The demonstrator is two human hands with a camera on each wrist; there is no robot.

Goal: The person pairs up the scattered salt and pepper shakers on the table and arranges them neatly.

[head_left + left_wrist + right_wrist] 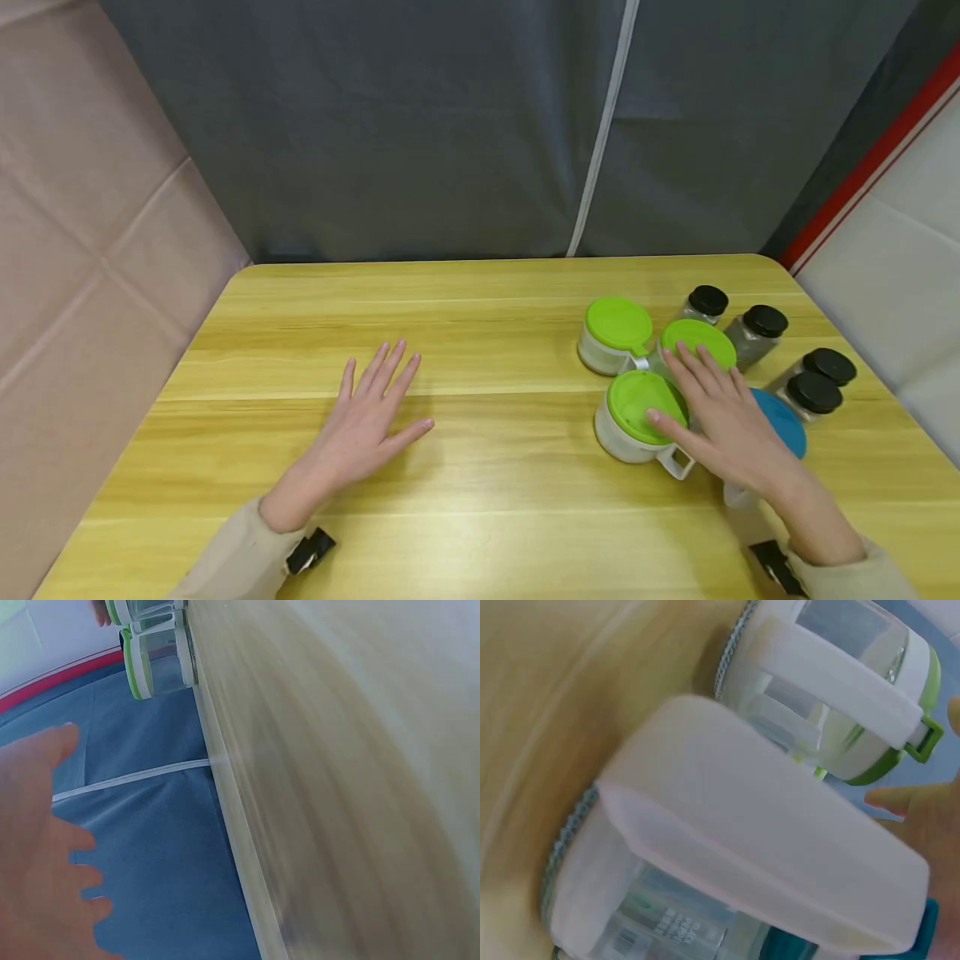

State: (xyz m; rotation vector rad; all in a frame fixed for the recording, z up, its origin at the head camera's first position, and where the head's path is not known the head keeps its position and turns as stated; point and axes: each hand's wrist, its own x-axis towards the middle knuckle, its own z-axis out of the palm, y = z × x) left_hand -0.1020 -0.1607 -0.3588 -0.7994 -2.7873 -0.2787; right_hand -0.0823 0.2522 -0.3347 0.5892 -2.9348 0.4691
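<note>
My left hand (362,435) hovers palm down above the wooden table (450,492), fingers spread and holding nothing. On the right, my right hand (726,427) stretches over a cluster of lidded seasoning jars. Its fingers are extended above a green-lidded jar (701,335), its thumb over the nearer green-lidded jar (637,408); I cannot tell whether they touch the lids. A third green-lidded jar (618,325) stands at the back left of the group. Partly hidden under the right hand is a blue-lidded jar (782,425), whose white handle (765,825) looms large in the right wrist view.
Several small jars with black caps, including one black-capped jar (759,329), line the cluster's right side. A dark grey curtain (412,142) hangs behind the table's far edge. Pale panels flank both sides; the right panel (900,250) has a red border.
</note>
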